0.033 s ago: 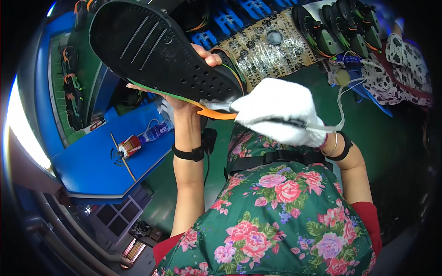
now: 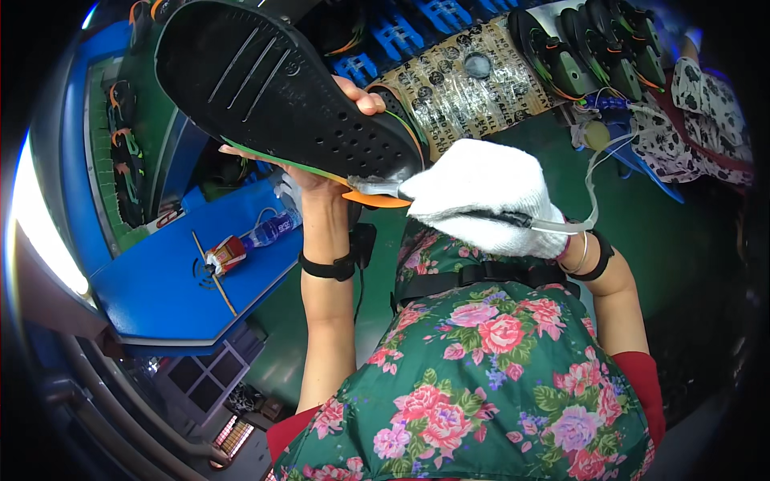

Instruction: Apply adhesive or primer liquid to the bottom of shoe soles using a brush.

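My left hand is closed around a black shoe, held up with its underside facing me. That underside has long grooves at the far left end and many small holes toward the near right end. Green and orange trim runs along its edge, and an orange tab sticks out near the heel. My right hand, in a white knitted glove, grips a brush whose bristles touch the heel edge beside the tab. A clear tube trails from the brush's rear end. The glove hides most of the handle.
At left, a blue table bears a bottle, a red carton and a thin stick. Several black shoes stand at the far right near a taped brown board. Another person's patterned sleeve shows at right.
My gloved right hand and the brush have shifted very slightly along the heel edge, and the tube has swung a little. My left hand still holds the shoe in nearly the same place.
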The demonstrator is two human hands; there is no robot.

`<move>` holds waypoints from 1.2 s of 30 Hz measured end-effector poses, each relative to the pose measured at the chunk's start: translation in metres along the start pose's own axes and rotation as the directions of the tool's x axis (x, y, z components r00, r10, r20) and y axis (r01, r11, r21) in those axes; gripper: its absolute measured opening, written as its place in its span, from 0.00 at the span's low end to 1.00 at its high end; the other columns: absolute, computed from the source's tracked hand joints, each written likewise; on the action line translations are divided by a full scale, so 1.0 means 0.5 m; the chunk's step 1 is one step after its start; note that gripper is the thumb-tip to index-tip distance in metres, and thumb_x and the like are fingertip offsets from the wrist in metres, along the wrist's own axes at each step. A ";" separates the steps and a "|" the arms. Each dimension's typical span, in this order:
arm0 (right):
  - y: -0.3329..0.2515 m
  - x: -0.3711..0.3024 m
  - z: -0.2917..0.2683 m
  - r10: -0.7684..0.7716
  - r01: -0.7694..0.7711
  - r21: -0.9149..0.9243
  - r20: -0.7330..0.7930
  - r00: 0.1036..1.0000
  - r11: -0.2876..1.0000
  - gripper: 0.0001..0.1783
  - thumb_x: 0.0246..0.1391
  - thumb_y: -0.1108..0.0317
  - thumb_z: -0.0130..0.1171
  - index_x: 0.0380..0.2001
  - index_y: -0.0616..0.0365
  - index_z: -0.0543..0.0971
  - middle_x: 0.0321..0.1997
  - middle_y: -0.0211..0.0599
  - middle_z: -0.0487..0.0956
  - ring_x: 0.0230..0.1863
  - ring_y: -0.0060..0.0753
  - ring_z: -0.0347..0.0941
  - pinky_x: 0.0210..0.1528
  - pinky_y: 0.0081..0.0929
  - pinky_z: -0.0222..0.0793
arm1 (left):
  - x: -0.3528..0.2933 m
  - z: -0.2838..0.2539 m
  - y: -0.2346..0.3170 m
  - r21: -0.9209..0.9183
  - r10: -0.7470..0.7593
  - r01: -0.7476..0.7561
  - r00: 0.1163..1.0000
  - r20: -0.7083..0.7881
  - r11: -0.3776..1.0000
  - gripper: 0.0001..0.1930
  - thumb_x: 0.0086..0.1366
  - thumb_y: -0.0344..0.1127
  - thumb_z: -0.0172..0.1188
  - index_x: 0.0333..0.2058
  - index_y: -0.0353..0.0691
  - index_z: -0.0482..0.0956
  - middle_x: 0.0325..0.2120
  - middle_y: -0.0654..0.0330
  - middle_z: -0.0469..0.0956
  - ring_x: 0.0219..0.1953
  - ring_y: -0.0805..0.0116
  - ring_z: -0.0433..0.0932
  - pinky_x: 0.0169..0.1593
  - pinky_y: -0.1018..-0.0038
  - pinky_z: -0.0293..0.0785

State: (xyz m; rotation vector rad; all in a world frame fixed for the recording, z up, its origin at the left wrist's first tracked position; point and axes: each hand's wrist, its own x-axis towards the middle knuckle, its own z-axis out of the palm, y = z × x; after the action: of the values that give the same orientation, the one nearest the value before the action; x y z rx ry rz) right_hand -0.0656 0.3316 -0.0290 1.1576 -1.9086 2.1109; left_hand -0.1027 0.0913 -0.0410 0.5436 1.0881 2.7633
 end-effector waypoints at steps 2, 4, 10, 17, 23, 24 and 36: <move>0.008 -0.002 0.001 0.049 -0.045 0.077 -0.044 0.998 0.996 0.10 0.44 0.80 0.71 0.33 0.60 0.88 0.40 0.43 0.88 0.39 0.39 0.85 0.42 0.32 0.79 | 0.002 -0.005 0.002 0.007 -0.010 0.010 1.000 0.007 1.000 0.45 0.62 0.75 0.57 0.47 0.27 0.77 0.42 0.51 0.78 0.45 0.56 0.81 0.60 0.57 0.75; 0.012 -0.005 -0.001 0.098 -0.092 0.069 -0.088 0.991 0.993 0.11 0.43 0.80 0.72 0.33 0.58 0.88 0.40 0.41 0.88 0.39 0.40 0.84 0.41 0.32 0.79 | 0.004 -0.009 0.004 0.045 -0.027 0.026 1.000 0.008 0.999 0.51 0.57 0.81 0.54 0.48 0.27 0.76 0.41 0.50 0.78 0.45 0.55 0.81 0.59 0.57 0.75; 0.004 0.001 -0.005 0.007 -0.008 -0.049 -0.020 1.000 0.999 0.12 0.44 0.76 0.74 0.36 0.56 0.88 0.40 0.39 0.88 0.37 0.39 0.84 0.40 0.31 0.79 | 0.015 -0.007 0.008 -0.022 -0.004 0.005 1.000 0.028 1.000 0.60 0.48 0.89 0.50 0.48 0.26 0.75 0.41 0.49 0.78 0.44 0.56 0.81 0.60 0.58 0.74; 0.003 -0.007 0.019 -0.159 0.169 -0.176 0.070 0.985 0.970 0.18 0.45 0.74 0.74 0.42 0.51 0.87 0.41 0.35 0.87 0.35 0.39 0.82 0.36 0.31 0.79 | 0.011 -0.002 0.006 -0.100 -0.078 0.071 0.995 -0.070 0.992 0.64 0.42 0.92 0.47 0.49 0.26 0.75 0.41 0.48 0.78 0.46 0.57 0.80 0.61 0.59 0.73; -0.012 0.012 0.028 -0.187 0.186 -0.128 0.000 0.982 0.974 0.19 0.46 0.74 0.75 0.44 0.51 0.87 0.42 0.33 0.87 0.39 0.38 0.83 0.38 0.30 0.79 | 0.001 -0.031 -0.008 -0.146 -0.100 0.080 0.985 -0.139 0.986 0.68 0.41 0.95 0.37 0.59 0.32 0.71 0.44 0.42 0.79 0.47 0.47 0.81 0.49 0.53 0.82; -0.003 0.006 0.026 -0.148 0.144 -0.071 -0.052 0.988 0.987 0.18 0.45 0.74 0.75 0.43 0.52 0.88 0.41 0.33 0.87 0.39 0.37 0.84 0.38 0.30 0.79 | -0.002 -0.033 -0.010 -0.154 -0.103 0.081 0.984 -0.146 0.985 0.68 0.42 0.95 0.37 0.59 0.32 0.71 0.44 0.42 0.79 0.46 0.47 0.82 0.49 0.53 0.82; -0.001 -0.011 0.000 0.109 -0.121 -0.059 -0.167 0.980 0.991 0.10 0.45 0.80 0.70 0.34 0.62 0.86 0.40 0.45 0.87 0.38 0.41 0.84 0.42 0.32 0.79 | 0.005 -0.022 -0.015 -0.086 -0.144 0.132 0.979 -0.147 0.987 0.65 0.42 0.94 0.44 0.51 0.28 0.75 0.42 0.50 0.76 0.47 0.57 0.76 0.50 0.61 0.80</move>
State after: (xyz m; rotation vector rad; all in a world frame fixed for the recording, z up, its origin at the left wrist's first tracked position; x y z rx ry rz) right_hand -0.0614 0.3338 -0.0318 0.8516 -1.9993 2.1033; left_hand -0.1092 0.0904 -0.0530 0.2394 1.0033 2.7470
